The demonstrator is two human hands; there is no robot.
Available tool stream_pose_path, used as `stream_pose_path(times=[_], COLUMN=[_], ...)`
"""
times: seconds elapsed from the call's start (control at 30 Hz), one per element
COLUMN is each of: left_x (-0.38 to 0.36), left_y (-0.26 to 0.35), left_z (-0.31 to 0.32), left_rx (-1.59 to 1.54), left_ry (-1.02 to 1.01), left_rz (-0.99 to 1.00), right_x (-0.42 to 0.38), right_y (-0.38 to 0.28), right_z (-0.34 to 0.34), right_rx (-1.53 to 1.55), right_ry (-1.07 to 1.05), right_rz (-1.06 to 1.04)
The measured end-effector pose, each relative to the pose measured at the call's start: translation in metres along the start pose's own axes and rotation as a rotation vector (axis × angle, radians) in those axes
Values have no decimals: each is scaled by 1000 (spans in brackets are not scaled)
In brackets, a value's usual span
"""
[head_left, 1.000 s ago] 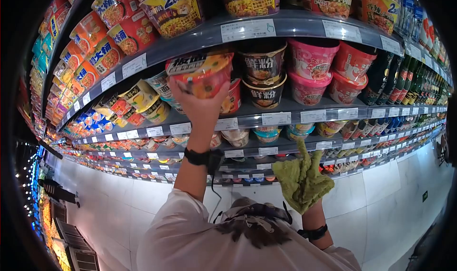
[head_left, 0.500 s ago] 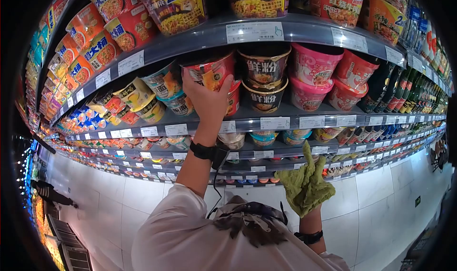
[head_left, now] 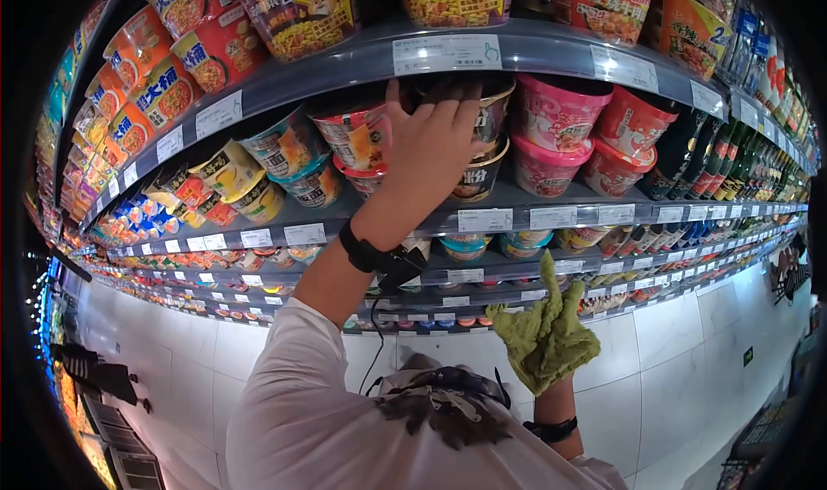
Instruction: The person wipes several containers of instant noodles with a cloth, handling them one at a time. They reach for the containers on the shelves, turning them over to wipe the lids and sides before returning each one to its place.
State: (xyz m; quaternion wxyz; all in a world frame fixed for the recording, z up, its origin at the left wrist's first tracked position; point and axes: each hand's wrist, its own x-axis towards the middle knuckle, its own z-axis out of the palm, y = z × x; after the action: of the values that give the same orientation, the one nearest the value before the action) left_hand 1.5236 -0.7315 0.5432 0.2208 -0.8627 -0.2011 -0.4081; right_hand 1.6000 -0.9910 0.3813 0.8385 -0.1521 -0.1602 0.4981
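Observation:
My left hand [head_left: 435, 141] reaches up into the shelf, its fingers stretched over a black noodle bowl [head_left: 491, 115] and partly in shadow. Below that bowl is another black one [head_left: 481, 176], partly covered by the hand. Just left of the hand stands a red noodle bowl [head_left: 349, 137] stacked on another red one. Down by my body, my right hand [head_left: 554, 388] is wrapped in a fuzzy green cloth [head_left: 547, 339], which hides its fingers.
Pink bowls [head_left: 564, 111] and red bowls [head_left: 636, 124] stand stacked to the right, with dark bottles beyond. Blue bowls [head_left: 284, 141] and yellow bowls [head_left: 228, 167] are on the left. An upper shelf edge [head_left: 534, 59] with price tags overhangs the hand. A person [head_left: 95, 374] is at far left.
My left hand has left the red bowl and moved right to the black bowl. The red bowl's front now shows. The green cloth has barely moved.

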Motion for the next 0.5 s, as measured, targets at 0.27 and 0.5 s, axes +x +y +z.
stream_pose_path(times=[0.27, 0.5], left_x=[0, -12], left_y=[-10, -2], left_z=[6, -2], left_rx=[-93, -111], left_ry=[133, 283], left_rz=[-17, 54], right_x=[-3, -4], right_y=[-4, -5], right_z=[0, -5], right_rx=[25, 51], right_ry=[-8, -34], right_rz=[-16, 10])
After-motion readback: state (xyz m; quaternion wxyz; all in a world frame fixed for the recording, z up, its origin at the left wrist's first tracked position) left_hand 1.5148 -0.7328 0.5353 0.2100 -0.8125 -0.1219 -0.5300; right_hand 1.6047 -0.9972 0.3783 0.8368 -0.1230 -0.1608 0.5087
